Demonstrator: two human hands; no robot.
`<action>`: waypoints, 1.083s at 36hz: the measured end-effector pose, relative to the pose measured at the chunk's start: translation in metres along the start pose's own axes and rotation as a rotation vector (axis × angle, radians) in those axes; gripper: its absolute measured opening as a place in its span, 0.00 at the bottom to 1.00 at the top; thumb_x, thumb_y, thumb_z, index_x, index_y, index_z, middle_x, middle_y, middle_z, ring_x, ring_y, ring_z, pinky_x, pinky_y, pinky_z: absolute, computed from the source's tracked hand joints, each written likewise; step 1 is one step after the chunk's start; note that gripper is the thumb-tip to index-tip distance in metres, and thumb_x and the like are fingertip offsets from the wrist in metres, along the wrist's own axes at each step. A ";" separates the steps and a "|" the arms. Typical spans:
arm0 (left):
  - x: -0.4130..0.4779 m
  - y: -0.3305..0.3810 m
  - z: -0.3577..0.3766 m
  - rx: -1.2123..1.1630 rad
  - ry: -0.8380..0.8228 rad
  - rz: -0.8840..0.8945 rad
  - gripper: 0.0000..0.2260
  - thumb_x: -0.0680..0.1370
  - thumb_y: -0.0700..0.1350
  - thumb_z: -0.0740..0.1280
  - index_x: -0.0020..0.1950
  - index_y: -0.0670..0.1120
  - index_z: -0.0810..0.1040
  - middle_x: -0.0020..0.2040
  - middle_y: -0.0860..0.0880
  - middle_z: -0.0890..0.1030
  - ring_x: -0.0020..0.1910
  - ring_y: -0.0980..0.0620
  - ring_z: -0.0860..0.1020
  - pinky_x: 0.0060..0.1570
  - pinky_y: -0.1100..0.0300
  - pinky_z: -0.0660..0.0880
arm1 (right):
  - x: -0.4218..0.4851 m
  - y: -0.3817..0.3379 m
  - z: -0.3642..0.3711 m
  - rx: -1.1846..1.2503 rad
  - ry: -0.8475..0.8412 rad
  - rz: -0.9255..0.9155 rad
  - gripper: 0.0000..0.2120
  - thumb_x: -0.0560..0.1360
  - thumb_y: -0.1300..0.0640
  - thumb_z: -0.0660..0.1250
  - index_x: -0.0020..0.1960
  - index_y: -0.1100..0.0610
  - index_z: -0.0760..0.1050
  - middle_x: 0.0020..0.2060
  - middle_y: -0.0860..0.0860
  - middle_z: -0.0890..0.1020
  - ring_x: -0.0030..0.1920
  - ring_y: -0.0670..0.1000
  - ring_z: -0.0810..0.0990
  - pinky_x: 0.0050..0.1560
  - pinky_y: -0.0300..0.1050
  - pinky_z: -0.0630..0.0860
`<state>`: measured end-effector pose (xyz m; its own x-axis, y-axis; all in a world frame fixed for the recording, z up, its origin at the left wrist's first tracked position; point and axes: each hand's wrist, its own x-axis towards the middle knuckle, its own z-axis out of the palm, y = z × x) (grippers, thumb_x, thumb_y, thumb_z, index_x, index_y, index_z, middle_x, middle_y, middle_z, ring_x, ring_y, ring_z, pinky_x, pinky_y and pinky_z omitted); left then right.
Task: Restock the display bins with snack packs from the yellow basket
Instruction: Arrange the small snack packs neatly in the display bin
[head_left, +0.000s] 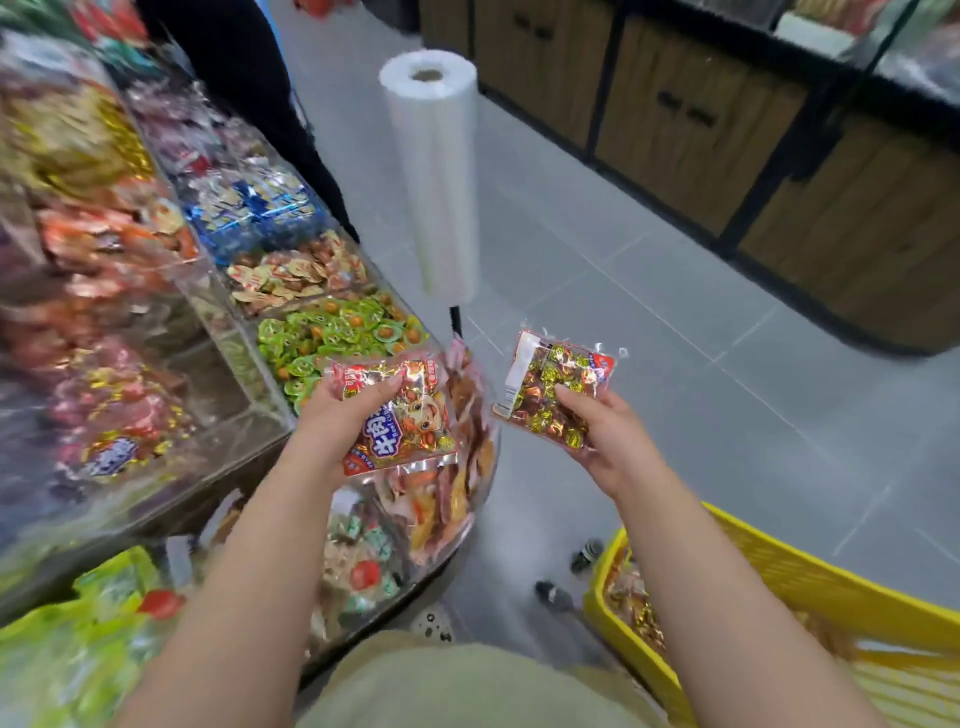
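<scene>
Display bins (260, 400) fill the left side; far-left ones blurred, contents unreadable, nearer ones show blue, gold and green wrapped snacks. Yellow basket (779, 566) lower right, cut off by the frame edge and partly behind the right arm (701, 571), gold-wrapped packs visible inside. Roll of clear bags (441, 171) upright behind. Hands apart: left hand (337, 415) grips a red snack pack (410, 421) over the front bins, print reads "Beef cube" plus Chinese characters; right hand (608, 436) grips a second pack (550, 389) over the floor (675, 322), white label too small to read
</scene>
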<state>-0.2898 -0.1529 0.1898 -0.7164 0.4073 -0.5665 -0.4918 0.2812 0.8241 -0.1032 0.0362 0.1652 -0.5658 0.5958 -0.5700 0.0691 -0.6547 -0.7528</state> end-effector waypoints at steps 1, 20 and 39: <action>0.001 0.004 -0.019 -0.014 0.018 0.003 0.41 0.62 0.51 0.80 0.72 0.47 0.66 0.55 0.43 0.83 0.44 0.44 0.85 0.38 0.49 0.82 | 0.002 0.004 0.018 -0.018 -0.016 0.005 0.08 0.73 0.63 0.69 0.51 0.55 0.77 0.40 0.49 0.86 0.38 0.46 0.84 0.35 0.40 0.80; -0.023 -0.007 -0.249 -0.337 0.519 0.017 0.57 0.42 0.62 0.83 0.68 0.46 0.70 0.58 0.41 0.81 0.50 0.39 0.83 0.50 0.40 0.79 | 0.028 0.081 0.242 -0.683 -0.371 -0.113 0.21 0.70 0.53 0.74 0.60 0.41 0.73 0.46 0.34 0.76 0.43 0.34 0.75 0.39 0.36 0.71; -0.044 -0.003 -0.312 -0.504 0.809 0.081 0.59 0.42 0.64 0.81 0.70 0.48 0.68 0.58 0.41 0.81 0.51 0.39 0.82 0.51 0.38 0.78 | 0.050 0.069 0.381 -1.077 -0.744 -0.476 0.10 0.72 0.62 0.70 0.38 0.48 0.78 0.41 0.43 0.81 0.44 0.44 0.78 0.45 0.39 0.73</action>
<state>-0.4119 -0.4428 0.2127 -0.7898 -0.3679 -0.4907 -0.4454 -0.2059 0.8713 -0.4398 -0.1569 0.2101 -0.9890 0.0505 -0.1389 0.1472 0.4175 -0.8967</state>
